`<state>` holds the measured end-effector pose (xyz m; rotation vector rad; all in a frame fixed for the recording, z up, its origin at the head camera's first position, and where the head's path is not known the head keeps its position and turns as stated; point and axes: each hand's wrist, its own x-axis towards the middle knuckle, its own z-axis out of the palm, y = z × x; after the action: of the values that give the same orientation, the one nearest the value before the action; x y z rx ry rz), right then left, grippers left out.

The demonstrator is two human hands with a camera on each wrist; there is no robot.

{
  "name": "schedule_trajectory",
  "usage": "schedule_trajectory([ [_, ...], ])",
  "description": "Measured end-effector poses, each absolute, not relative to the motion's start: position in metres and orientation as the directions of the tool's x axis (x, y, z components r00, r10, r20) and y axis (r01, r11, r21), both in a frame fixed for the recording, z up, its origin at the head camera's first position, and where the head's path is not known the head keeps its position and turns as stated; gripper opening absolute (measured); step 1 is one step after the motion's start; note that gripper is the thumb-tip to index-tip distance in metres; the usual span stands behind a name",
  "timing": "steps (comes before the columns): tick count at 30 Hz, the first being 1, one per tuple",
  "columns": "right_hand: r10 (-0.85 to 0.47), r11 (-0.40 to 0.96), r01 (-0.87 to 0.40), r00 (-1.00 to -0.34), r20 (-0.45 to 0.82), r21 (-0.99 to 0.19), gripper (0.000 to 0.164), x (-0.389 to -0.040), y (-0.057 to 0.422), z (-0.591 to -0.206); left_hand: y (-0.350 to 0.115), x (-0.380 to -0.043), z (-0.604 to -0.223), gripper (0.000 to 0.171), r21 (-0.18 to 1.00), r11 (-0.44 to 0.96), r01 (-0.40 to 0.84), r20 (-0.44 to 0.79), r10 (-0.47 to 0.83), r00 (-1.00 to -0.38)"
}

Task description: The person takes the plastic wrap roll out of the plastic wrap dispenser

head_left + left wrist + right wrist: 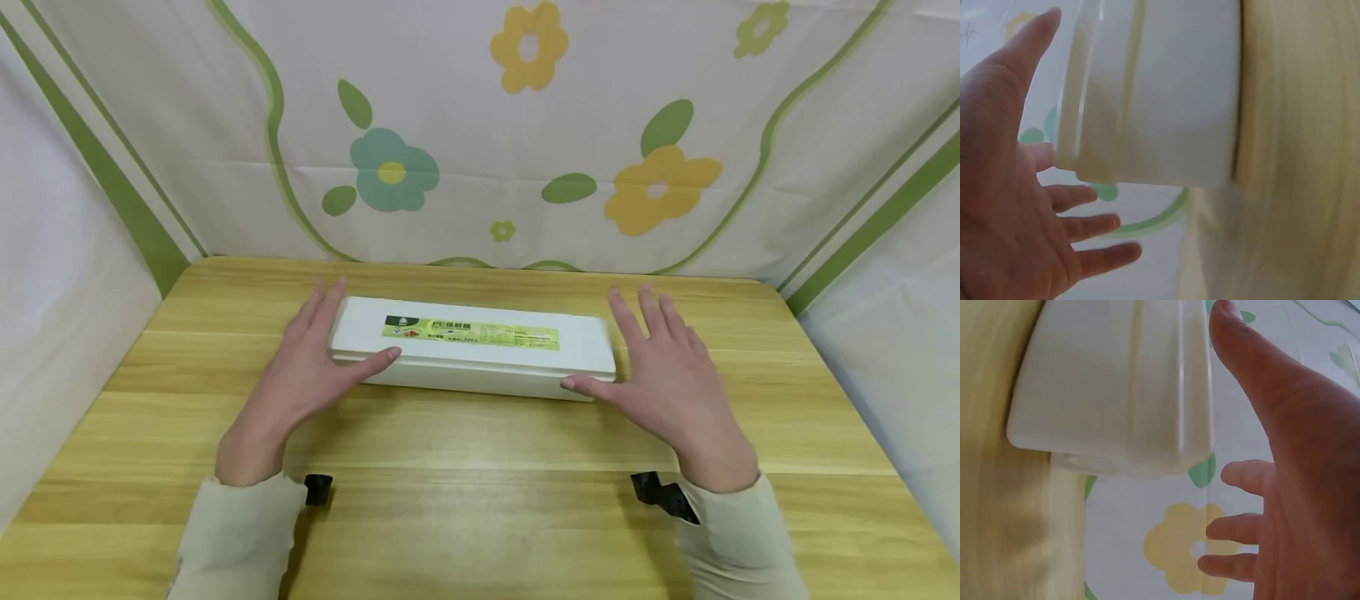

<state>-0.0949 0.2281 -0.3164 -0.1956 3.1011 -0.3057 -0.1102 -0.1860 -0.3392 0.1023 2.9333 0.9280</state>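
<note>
A long white plastic wrap box (480, 375) lies across the table, lid down, with a green and yellow label (487, 333) on top. At its left end my left hand (303, 371) is spread, fingers straight, the thumb over the front edge in the head view. My right hand (671, 379) is spread in the same way at the right end, its thumb in front of the front corner. In the left wrist view the palm faces the white box (1172, 94). Straight fingers also show beside the box (1085, 381) in the right wrist view.
The wooden table (465, 500) has rounded far corners. Behind it hangs a white cloth (465, 108) printed with flowers, and more cloth (60, 233) closes in the sides. Black straps (318, 490) show at both sleeves.
</note>
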Motion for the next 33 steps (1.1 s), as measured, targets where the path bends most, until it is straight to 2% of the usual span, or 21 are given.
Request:
schedule_trajectory([
  [8,-0.197,0.943,-0.186,-0.980,-0.010,-0.275,0.127,-0.102,0.217,-0.332,-0.196,-0.118,-0.358,0.135,0.736,0.674,0.062,-0.031,0.125,-0.992],
  [16,-0.264,0.907,-0.244,-0.964,-0.013,-0.344,0.114,-0.107,0.210,-0.344,-0.210,-0.121,-0.370,0.139,0.862,0.506,0.004,-0.083,0.149,-0.985],
  [19,-0.283,0.899,-0.265,-0.959,-0.001,-0.349,0.110,-0.108,0.208,-0.347,-0.215,-0.123,-0.374,0.136,0.915,0.402,-0.015,-0.095,0.180,-0.979],
  [23,-0.295,0.893,-0.283,-0.955,0.020,-0.350,0.107,-0.108,0.208,-0.349,-0.222,-0.127,-0.380,0.122,0.957,0.290,-0.029,-0.096,0.220,-0.971],
  [27,-0.302,0.888,-0.297,-0.952,0.040,-0.351,0.106,-0.108,0.208,-0.350,-0.229,-0.130,-0.384,0.110,0.962,0.265,-0.069,-0.132,0.228,-0.965],
  [33,-0.309,0.886,-0.310,-0.949,0.059,-0.343,0.104,-0.109,0.208,-0.352,-0.235,-0.132,-0.391,0.102,0.964,0.242,-0.106,-0.164,0.230,-0.959],
])
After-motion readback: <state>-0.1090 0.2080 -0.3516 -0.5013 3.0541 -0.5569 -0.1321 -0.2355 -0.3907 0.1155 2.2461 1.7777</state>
